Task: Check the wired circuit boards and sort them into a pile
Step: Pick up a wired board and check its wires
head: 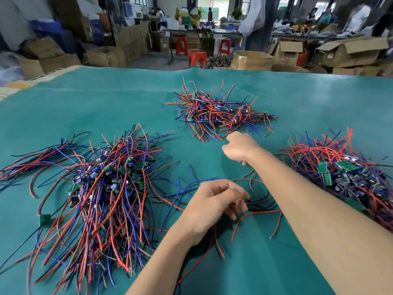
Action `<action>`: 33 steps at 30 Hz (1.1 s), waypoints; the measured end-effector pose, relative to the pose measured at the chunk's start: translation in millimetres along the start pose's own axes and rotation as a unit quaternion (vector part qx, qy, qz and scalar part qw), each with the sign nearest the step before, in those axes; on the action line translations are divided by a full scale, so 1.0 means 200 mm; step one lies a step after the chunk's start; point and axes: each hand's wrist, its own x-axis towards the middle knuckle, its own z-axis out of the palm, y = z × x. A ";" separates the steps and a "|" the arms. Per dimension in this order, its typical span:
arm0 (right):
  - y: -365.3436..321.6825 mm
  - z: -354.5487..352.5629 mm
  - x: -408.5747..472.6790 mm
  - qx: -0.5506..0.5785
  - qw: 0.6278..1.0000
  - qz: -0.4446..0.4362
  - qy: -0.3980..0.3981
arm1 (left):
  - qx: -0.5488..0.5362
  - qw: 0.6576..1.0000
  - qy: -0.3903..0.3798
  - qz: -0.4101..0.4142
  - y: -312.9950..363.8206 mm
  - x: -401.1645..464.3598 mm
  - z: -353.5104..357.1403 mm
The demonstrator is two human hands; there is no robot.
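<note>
teal cloth point(106, 99) covers the whole bench, w/ a cluttered workshop behind it: cardboard boxes point(252, 60), red stools point(197, 58), ppl at far tables, all blurry.

task's thing: wired circuit boards, small green pcbs trailing red, blue and black leads. they sit in three heaps. big heap point(102, 188) lies just left of the left hand, its leads combed mostly toward the near edge. far heap point(221, 111) is just beyond the right hand, more tangled. right heap point(340, 171) lies beside the right forearm, on its outer side, boards showing on top.

left hand point(214, 201) is low over the cloth, between the big heap and the right forearm, fingers curled, w/ loose wires point(253, 213) under and around the fingertips. it looks to be pinching a strand or two, but the contact is hidden by the fingers, so can't tell for sure. no board visible in that hand.

right hand point(239, 146) is stretched fwd, back of hand up, fingers curled under, knuckles near the close edge of the far heap. nothing visible in it; whether it grips a lead can't be told from this angle. hands are apart, right ahead of left.

progress, as a judgement: which heap is unchecked stock and which is sorted isn't marked. all three are sizeable, so prob. somewhere mid-job; the combed big heap looks like sorted output, the other two like stock left to check, but that's a guess.
</note>
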 end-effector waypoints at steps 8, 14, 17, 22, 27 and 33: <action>0.14 -0.10 -0.18 0.418 0.906 0.024 0.066 | -0.042 0.998 0.043 -0.026 0.01 0.01 0.00; 0.29 -0.08 -0.63 0.521 0.840 -0.111 -0.100 | -0.182 0.975 0.112 -0.058 0.01 0.04 0.00; 0.33 -0.03 -0.75 0.497 0.839 -0.138 -0.174 | -0.171 0.978 0.105 -0.056 0.01 0.04 0.00; 0.30 0.05 -0.76 0.447 0.858 -0.158 -0.197 | -0.131 0.984 0.115 -0.035 -0.02 0.04 -0.01; 0.33 0.07 -0.70 0.512 0.855 -0.080 0.010 | -0.043 0.997 0.052 -0.028 -0.02 0.02 0.00; 0.26 0.15 -0.70 0.520 0.850 -0.070 0.041 | -0.016 0.995 -0.091 -0.030 0.00 -0.01 -0.01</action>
